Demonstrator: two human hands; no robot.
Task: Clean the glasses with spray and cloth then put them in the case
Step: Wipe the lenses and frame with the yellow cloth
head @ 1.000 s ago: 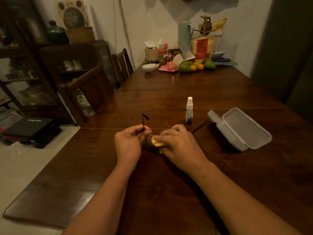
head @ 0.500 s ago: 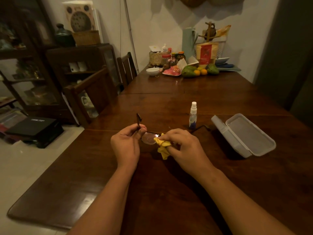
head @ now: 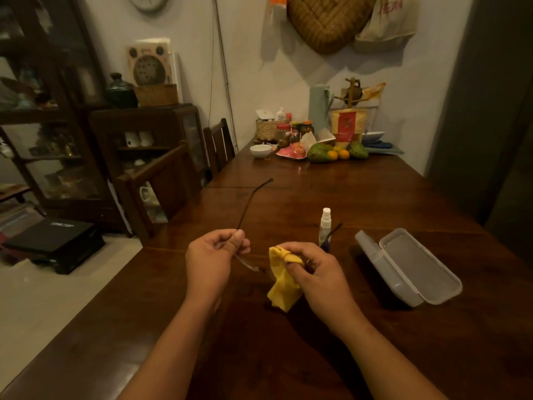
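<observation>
At a dark wooden table (head: 375,183), a person works on a pair of thin-framed glasses (head: 246,209) held above the tabletop just left of a small spray bottle (head: 325,226). The left hand (head: 215,256), further left of the bottle, pinches the frame at one end, and that temple arm rises away from it. The right hand (head: 314,269), just in front of the bottle, is closed around a yellow cloth (head: 281,284) wrapped over the other end of the frame. The second temple arm crosses in front of the bottle. A clear plastic case (head: 409,267) lies with its lid open to the bottle's right.
</observation>
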